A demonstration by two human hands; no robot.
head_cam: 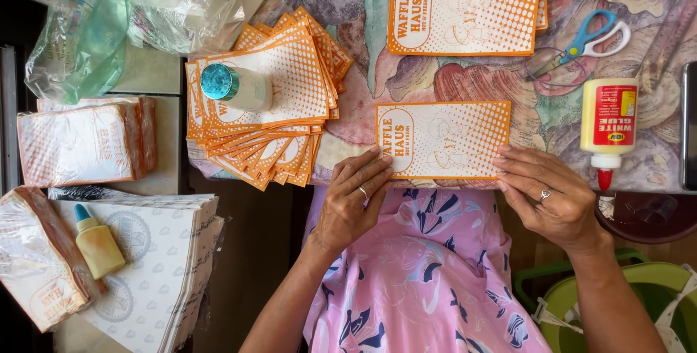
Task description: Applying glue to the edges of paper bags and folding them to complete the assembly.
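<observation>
Resting on the near edge of the table, a single orange-and-white paper bag (443,140) lies flat, long side toward the person, at about 12 o'clock from both hands.

Left hand (353,204): palm down, wrist angled in from 7 o'clock, forearm rising from the lower middle of the view. Fingers are loosely curled and a little spread; the fingertips (377,158) press on the bag's lower-left corner. A ring shows on one finger. Nothing is gripped; contact is at the tips only.

Right hand (549,197): palm down, forearm entering from 5 o'clock. Fingers extended and close together, tips (502,161) touching the bag's lower-right edge. A ring shows here as well. Whether the thumb is under the paper cannot be told.

Surroundings: a fanned pile of the same bags (290,139) sits at 10 o'clock from the left hand, with a teal-capped bottle (236,86) lying on top of it. A neat stack of bags (465,8) lies at 12 o'clock, beyond the single bag. Blue-handled scissors (589,39) are at 1 o'clock from the right hand; a yellow glue bottle (608,129) with red nozzle lies just beside that hand at 2 o'clock. A small glue bottle (96,242) rests on white printed sheets (163,266) at 9 o'clock, well apart.
</observation>
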